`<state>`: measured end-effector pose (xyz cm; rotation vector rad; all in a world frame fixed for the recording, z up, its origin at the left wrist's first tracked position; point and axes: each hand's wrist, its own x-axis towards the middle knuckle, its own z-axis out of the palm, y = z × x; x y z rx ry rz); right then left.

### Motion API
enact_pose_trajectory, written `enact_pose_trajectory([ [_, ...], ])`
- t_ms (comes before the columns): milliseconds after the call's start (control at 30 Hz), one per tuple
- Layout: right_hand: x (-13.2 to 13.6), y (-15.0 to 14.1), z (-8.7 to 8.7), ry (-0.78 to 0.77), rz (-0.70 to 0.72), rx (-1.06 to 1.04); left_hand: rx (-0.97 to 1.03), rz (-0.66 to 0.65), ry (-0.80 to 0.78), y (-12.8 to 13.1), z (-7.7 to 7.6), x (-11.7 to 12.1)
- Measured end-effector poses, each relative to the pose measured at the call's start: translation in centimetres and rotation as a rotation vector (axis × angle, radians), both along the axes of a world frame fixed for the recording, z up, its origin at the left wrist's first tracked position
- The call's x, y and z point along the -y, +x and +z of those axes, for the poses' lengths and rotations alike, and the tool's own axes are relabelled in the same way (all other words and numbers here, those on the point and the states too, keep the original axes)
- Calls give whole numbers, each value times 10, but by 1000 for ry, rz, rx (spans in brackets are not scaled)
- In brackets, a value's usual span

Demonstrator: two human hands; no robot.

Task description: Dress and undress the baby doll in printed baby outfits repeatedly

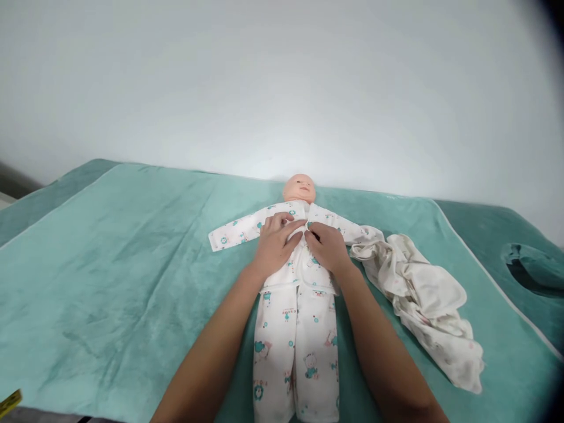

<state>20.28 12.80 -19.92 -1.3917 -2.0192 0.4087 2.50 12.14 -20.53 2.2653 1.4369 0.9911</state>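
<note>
A baby doll [299, 188] lies on its back with its head toward the wall. It wears a white printed baby jacket [288, 273], its sleeves spread to both sides, and matching trousers [275, 352]. Over the chest, my left hand [277, 241] has its thumb and index finger closing on the jacket's front edge. Just opposite, my right hand [326, 244] is curled, its fingertips gripping the same front opening. The fingertips of the two hands almost meet at the middle of the chest. Whatever small fastener may be between them is hidden.
A crumpled white cloth [427, 294] with a faint print lies on the right, touching the jacket's right-side cuff. Everything rests on a green bed cover [110, 282] that runs back to a pale wall [264, 88]. A dark opening [533, 273] shows at the far right.
</note>
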Motion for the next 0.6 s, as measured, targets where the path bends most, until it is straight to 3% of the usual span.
enact_pose_trajectory([
  [133,-3,4,4,-67,78,-131,-40,-8,-4,2,6,-5],
  [333,-6,-1,3,-91,-22,-163,69,-43,-67,3,9,-18],
  [600,-11,15,7,-211,170,-272,35,-11,-123,10,13,-12],
])
